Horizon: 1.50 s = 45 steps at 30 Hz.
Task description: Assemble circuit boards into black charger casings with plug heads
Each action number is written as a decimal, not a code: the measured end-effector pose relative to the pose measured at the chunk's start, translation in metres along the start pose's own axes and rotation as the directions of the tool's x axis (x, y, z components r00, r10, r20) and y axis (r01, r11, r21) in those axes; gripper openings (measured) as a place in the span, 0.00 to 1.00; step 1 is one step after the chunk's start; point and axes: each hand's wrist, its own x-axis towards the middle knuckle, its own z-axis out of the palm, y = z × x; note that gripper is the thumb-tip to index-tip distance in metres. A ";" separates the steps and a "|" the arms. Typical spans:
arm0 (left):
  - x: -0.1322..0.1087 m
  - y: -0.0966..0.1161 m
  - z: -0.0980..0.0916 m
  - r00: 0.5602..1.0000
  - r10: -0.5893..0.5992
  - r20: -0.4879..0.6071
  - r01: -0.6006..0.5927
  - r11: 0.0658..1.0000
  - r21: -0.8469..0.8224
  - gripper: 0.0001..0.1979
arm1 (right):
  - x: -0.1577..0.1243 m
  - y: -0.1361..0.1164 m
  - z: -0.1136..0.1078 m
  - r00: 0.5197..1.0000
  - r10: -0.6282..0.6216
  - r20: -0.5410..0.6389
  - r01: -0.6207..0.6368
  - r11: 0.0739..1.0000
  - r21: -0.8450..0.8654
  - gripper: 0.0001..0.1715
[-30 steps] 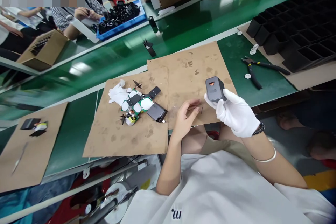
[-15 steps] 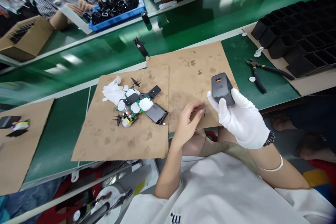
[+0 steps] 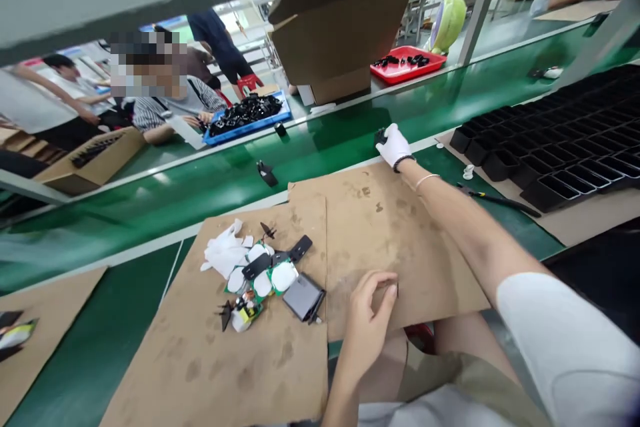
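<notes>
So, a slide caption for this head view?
Gloved right hand reaches to the green conveyor belt with a dark charger; bare left hand rests on cardboard.

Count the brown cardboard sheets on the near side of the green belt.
4. The left sheet, cut off by the frame; the parts sheet, bearing the loose parts; the middle sheet, at the left hand; the right sheet, under the black trays. Others may lie out of frame.

Pliers (image 3: 500, 201) beside black trays (image 3: 565, 147) — red tray (image 3: 400, 74) beyond green belt (image 3: 200, 180).
</notes>
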 end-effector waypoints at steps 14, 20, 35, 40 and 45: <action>0.001 -0.002 0.002 0.999 -0.024 -0.033 0.023 0.999 -0.029 0.10 | 0.016 0.005 0.021 0.988 -0.052 0.146 0.081 0.976 -0.200 0.52; 0.002 -0.004 0.002 0.997 0.066 -0.038 -0.068 0.997 -0.045 0.09 | -0.020 -0.015 0.005 0.945 -0.165 0.282 0.216 0.963 -0.160 0.50; 0.004 -0.007 0.000 0.989 0.145 0.003 -0.145 0.987 0.068 0.10 | -0.242 0.083 -0.062 0.658 -0.630 0.414 0.752 0.525 -0.398 0.28; 0.001 -0.012 0.002 0.993 0.112 -0.031 -0.107 0.985 0.136 0.13 | -0.253 0.063 -0.069 0.750 -0.502 0.430 0.646 0.693 -0.319 0.28; 0.007 -0.021 0.000 0.997 0.064 -0.042 -0.057 0.987 0.148 0.21 | -0.256 0.059 -0.084 0.813 -0.481 0.328 0.560 0.800 -0.215 0.20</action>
